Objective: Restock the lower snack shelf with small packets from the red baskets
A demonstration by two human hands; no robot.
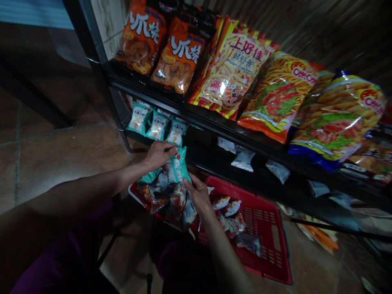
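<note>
A small teal-and-white snack bag (177, 166) is held tilted over the left end of a red shopping basket (283, 245). My left hand (159, 156) is closed at the bag's upper left edge, its fingertips partly hidden. On the lower right corner, my right hand (198, 192) pinches the same bag between thumb and fingers. Beneath my hands lie several small snack packets (177, 200) in the basket, with another teal bag (150, 175) among them. Just beyond my left hand, a row of matching teal bags (158, 124) stands on the lower shelf (202, 157).
Larger snack bags line the upper shelf: orange bags (180, 53), a prawn cracker bag (232, 69) and noodle-pictured bags (278, 98). Small clear-wrapped packets (243, 158) lie farther right on the lower shelf. A black shelf post (98, 69) rises at the left above the tiled floor (61, 159).
</note>
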